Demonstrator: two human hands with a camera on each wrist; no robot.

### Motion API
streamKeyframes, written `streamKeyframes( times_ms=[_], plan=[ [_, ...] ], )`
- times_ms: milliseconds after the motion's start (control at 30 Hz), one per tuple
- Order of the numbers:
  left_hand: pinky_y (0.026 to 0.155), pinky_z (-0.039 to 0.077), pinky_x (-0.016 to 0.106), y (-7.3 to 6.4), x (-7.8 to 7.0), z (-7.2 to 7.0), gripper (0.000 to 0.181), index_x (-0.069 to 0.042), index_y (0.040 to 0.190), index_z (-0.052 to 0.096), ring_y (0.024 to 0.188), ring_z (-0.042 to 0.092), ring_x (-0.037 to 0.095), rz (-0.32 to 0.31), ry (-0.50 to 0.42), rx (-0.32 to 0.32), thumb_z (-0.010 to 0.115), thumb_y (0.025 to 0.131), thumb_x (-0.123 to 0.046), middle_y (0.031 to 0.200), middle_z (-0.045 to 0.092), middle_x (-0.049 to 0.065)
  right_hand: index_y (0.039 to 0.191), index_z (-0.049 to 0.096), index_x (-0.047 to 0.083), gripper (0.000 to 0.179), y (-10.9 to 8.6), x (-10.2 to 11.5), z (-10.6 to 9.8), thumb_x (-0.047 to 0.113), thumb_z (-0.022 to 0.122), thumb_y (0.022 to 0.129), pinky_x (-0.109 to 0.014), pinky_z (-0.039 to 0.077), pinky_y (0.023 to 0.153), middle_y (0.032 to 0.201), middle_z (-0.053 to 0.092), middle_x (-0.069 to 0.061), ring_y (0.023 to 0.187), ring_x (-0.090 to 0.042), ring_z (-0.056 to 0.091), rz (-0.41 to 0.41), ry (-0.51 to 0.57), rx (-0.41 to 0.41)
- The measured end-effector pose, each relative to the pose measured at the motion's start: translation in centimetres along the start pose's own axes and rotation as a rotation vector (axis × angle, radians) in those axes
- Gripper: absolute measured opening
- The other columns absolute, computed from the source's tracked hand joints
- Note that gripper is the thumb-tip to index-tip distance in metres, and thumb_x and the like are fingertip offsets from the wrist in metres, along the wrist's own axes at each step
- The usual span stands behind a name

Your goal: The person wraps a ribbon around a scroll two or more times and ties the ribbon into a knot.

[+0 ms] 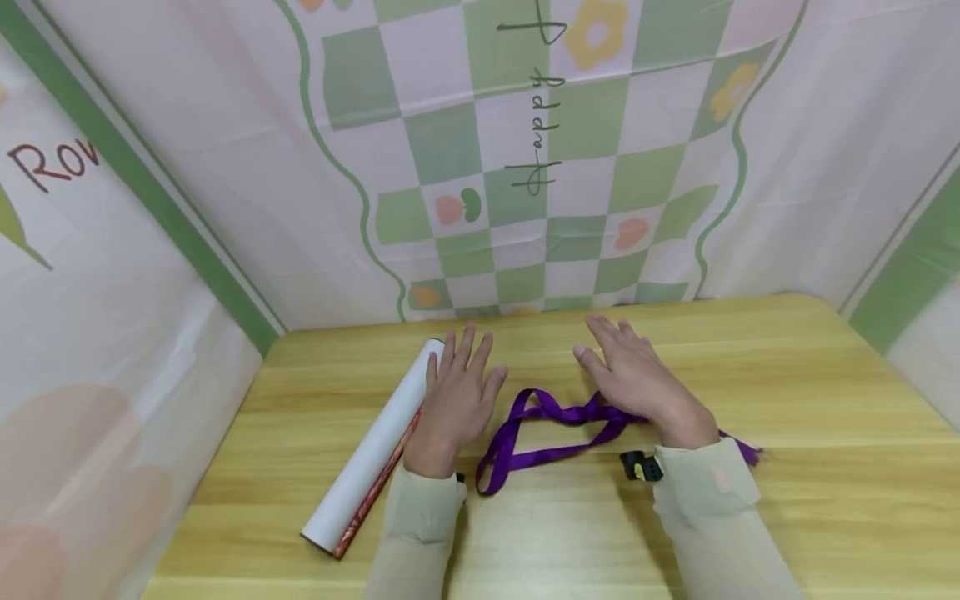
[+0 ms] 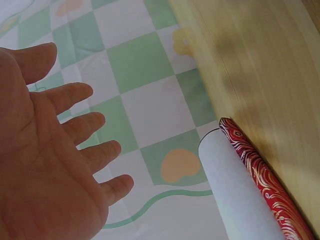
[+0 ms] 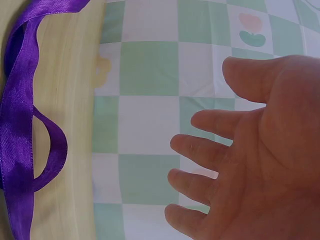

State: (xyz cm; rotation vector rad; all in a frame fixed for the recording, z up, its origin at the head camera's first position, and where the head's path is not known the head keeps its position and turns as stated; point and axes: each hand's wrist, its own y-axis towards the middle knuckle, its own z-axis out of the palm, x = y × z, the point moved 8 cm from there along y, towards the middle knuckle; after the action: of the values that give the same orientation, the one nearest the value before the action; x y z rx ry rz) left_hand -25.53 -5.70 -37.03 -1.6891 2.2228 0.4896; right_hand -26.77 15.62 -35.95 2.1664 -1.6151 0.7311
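My left hand (image 1: 456, 404) hovers with spread fingers just right of a white roll (image 1: 378, 446), and nothing is in its grasp. Along the roll's right side runs a strip with a red and gold swirl pattern (image 2: 267, 180); the head view shows only its edge. Over the right part of a loosely looped purple ribbon (image 1: 551, 454) is my right hand (image 1: 641, 379), fingers extended and holding nothing. Part of the ribbon passes out of sight beneath that hand and wrist; its frayed end (image 1: 748, 452) shows beyond the sleeve. Both palms are bare in the wrist views.
The wooden table (image 1: 825, 500) carries the roll on the left and the ribbon near the middle. Behind its far edge hangs a green-and-white checked cloth (image 1: 517, 217). More printed cloth (image 1: 135, 350) stands along the left side. A small black device (image 1: 640, 466) is at my right wrist.
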Motion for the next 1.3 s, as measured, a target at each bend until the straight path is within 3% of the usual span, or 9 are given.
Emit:
streamKeyframes(
  times_ms=[467, 567, 700, 767, 867, 967, 1067, 1200, 1300],
  plan=[
    [0.131, 0.006, 0.065, -0.1, 0.0, 1.0, 0.062, -0.018, 0.168, 0.028, 0.166, 0.005, 0.039, 0.023, 0.001, 0.045, 0.035, 0.114, -0.048, 0.178, 0.011, 0.01, 0.166, 0.021, -0.002, 0.07, -0.2, -0.3, 1.4, 0.041, 0.038, 0.114, -0.073, 0.003, 0.125, 0.171, 0.018, -0.032, 0.158, -0.059, 0.003, -0.005, 0.023, 0.06],
    [0.131, 0.007, 0.065, 0.0, 0.0, 1.1, 0.063, -0.018, 0.168, 0.026, 0.166, 0.005, 0.038, 0.032, 0.018, 0.079, 0.038, 0.114, -0.046, 0.179, 0.011, 0.01, 0.165, 0.027, -0.001, 0.068, 0.1, 0.3, 2.1, 0.04, 0.043, 0.113, -0.072, 0.015, 0.125, 0.168, 0.028, -0.032, 0.157, -0.056, 0.016, -0.011, 0.003, 0.112],
    [0.131, 0.016, 0.061, 0.2, -0.5, 0.9, 0.061, -0.016, 0.167, 0.03, 0.164, 0.016, 0.039, 0.078, 0.035, 0.097, 0.044, 0.113, -0.042, 0.177, 0.019, 0.012, 0.158, 0.04, -0.005, 0.062, 1.1, 1.3, 3.5, 0.035, 0.05, 0.112, -0.065, 0.043, 0.114, 0.153, 0.052, -0.033, 0.14, -0.051, 0.052, -0.05, -0.063, 0.162],
    [0.128, 0.032, 0.055, 0.3, -0.8, 0.6, 0.056, -0.012, 0.162, 0.041, 0.157, 0.036, 0.037, 0.11, 0.024, 0.068, 0.05, 0.112, -0.037, 0.171, 0.036, 0.013, 0.153, 0.047, -0.007, 0.059, 1.7, 1.7, 4.5, 0.032, 0.055, 0.11, -0.061, 0.052, 0.106, 0.141, 0.063, -0.031, 0.126, -0.047, 0.064, -0.067, -0.098, 0.172],
    [0.105, 0.056, 0.042, 0.3, -1.4, -0.2, 0.039, -0.008, 0.143, 0.062, 0.127, 0.067, 0.028, 0.16, -0.002, -0.037, 0.059, 0.109, -0.026, 0.143, 0.067, 0.012, 0.148, 0.054, -0.006, 0.056, 2.3, 1.9, 6.1, 0.031, 0.062, 0.107, -0.057, 0.056, 0.1, 0.131, 0.07, -0.027, 0.118, -0.043, 0.069, -0.043, -0.159, 0.177],
    [0.08, 0.061, 0.032, 0.2, -1.8, -1.0, 0.021, -0.009, 0.122, 0.074, 0.095, 0.075, 0.019, 0.202, -0.009, -0.162, 0.065, 0.106, -0.018, 0.113, 0.078, 0.006, 0.141, 0.062, -0.003, 0.05, 2.6, 1.9, 7.2, 0.032, 0.065, 0.105, -0.056, 0.057, 0.097, 0.128, 0.073, -0.023, 0.115, -0.04, 0.071, 0.012, -0.236, 0.144],
    [0.076, 0.061, 0.031, 0.2, -2.0, -1.4, 0.017, -0.012, 0.118, 0.076, 0.091, 0.075, 0.016, 0.219, 0.006, -0.213, 0.068, 0.104, -0.017, 0.108, 0.079, 0.003, 0.13, 0.071, 0.003, 0.038, 2.8, 2.0, 7.4, 0.031, 0.066, 0.105, -0.052, 0.059, 0.088, 0.121, 0.076, -0.017, 0.102, -0.033, 0.073, 0.052, -0.269, 0.096],
    [0.088, 0.062, 0.037, 0.4, -1.9, -0.9, 0.028, -0.012, 0.13, 0.072, 0.112, 0.074, 0.021, 0.193, -0.014, -0.127, 0.07, 0.103, -0.019, 0.127, 0.076, 0.004, 0.117, 0.076, 0.005, 0.025, 2.9, 2.6, 6.6, 0.023, 0.064, 0.105, -0.046, 0.058, 0.079, 0.108, 0.078, -0.012, 0.085, -0.023, 0.069, 0.017, -0.199, 0.036],
    [0.1, 0.059, 0.04, 0.5, -1.9, -0.3, 0.038, -0.013, 0.14, 0.067, 0.124, 0.07, 0.024, 0.195, -0.02, -0.056, 0.071, 0.103, -0.021, 0.138, 0.071, 0.006, 0.113, 0.076, 0.003, 0.021, 2.7, 3.5, 5.5, 0.015, 0.062, 0.104, -0.044, 0.058, 0.079, 0.103, 0.078, -0.012, 0.082, -0.021, 0.068, -0.063, -0.104, -0.005]
  ],
)
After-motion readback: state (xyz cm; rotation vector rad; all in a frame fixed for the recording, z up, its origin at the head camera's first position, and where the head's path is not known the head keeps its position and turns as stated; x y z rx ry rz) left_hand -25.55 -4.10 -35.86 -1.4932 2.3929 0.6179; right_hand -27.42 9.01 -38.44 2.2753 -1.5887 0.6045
